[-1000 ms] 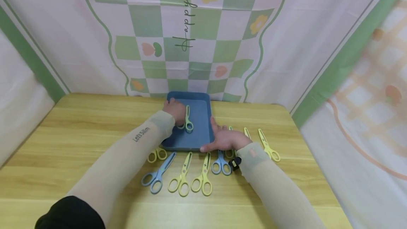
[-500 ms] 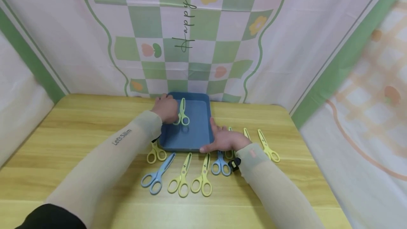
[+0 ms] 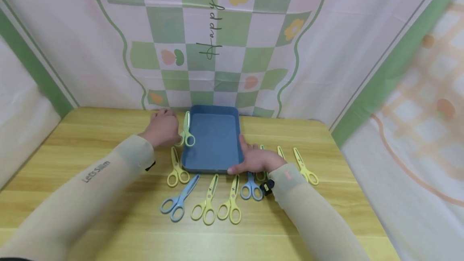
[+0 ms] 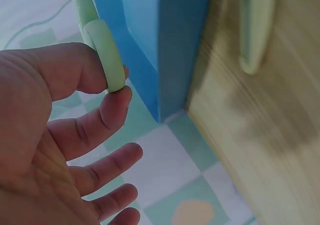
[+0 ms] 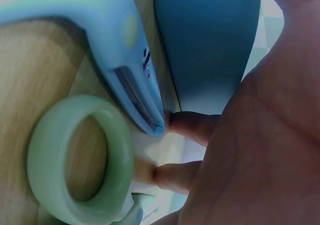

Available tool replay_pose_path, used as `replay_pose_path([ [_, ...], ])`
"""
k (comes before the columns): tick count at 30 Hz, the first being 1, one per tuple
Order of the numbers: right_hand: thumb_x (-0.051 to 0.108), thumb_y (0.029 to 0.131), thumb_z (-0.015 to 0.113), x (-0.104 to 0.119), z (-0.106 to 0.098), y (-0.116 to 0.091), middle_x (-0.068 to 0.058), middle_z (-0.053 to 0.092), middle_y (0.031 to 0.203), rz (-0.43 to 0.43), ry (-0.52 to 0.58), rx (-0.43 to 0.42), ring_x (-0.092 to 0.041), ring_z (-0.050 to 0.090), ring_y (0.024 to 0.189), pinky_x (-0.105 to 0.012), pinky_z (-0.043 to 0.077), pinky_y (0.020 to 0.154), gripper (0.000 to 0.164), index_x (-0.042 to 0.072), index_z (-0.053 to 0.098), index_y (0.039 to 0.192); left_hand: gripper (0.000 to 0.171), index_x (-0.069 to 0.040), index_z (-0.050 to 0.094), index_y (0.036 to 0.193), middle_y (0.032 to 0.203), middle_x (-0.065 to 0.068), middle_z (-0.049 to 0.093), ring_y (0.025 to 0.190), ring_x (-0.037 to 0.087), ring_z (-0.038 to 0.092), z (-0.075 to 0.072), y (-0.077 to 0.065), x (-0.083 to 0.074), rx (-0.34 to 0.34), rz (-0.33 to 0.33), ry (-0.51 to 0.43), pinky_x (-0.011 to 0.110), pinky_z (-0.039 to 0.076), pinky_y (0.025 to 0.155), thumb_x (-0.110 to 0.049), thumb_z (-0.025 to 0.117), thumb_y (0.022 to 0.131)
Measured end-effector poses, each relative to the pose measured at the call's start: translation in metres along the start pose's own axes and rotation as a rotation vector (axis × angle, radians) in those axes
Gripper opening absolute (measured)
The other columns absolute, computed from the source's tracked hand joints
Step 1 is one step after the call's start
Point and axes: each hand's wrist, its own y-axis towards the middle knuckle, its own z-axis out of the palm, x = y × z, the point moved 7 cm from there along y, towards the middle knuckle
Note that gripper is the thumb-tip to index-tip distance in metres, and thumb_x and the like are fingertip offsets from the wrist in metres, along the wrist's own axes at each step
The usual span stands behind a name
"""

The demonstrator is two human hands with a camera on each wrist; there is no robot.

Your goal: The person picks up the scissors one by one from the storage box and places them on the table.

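Note:
My left hand (image 3: 162, 128) pinches a pair of light green scissors (image 3: 186, 133) by one finger ring, between thumb and index finger. The scissors are held up at the left rim of a blue tray (image 3: 214, 144), blades pointing away. In the left wrist view the handle (image 4: 106, 52) shows edge-on, the other fingers spread loosely. My right hand (image 3: 258, 159) rests against the tray's lower right corner with its fingers extended. Below its palm lie blue scissors (image 5: 112, 40) and green scissors (image 5: 46, 155), partly hidden in the head view.
Yellow scissors (image 3: 175, 167) lie left of the tray. Blue scissors (image 3: 179, 199) and two yellow pairs, yellow scissors (image 3: 208, 202) and yellow scissors (image 3: 230, 200), lie in front. More yellow scissors (image 3: 303, 165) lie to the right. A patterned curtain (image 3: 232, 31) hangs behind the wooden table (image 3: 119, 132).
My left hand has lifted the green scissors from inside the tray and carried them left to its left rim. My right hand stays at the tray's corner.

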Motion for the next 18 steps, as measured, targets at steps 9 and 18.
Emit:
replay_pose_path([
  [9,0.077,0.074,0.068,0.000,0.000,0.000,-0.018,-0.007,0.163,0.003,-0.003,0.003,-0.047,-0.006,0.145,-0.058,0.013,0.115,0.138,0.017,-0.028,0.152,0.025,-0.011,0.056,0.056,0.128,0.022,0.054,0.129,0.047,0.030,0.004,-0.032,0.030,-0.001,-0.029,-0.052,0.066,0.023,0.101,-0.013,0.068,0.077],
  [18,0.076,0.074,0.068,0.001,-0.002,-0.002,-0.018,-0.006,0.163,-0.004,0.007,-0.002,-0.047,-0.005,0.145,-0.057,0.013,0.115,0.138,0.016,-0.027,0.153,0.026,-0.013,0.057,0.057,0.126,0.025,0.054,0.126,0.050,0.032,0.020,-0.056,0.052,0.046,-0.052,-0.039,0.068,0.023,0.101,-0.014,0.070,0.080],
])
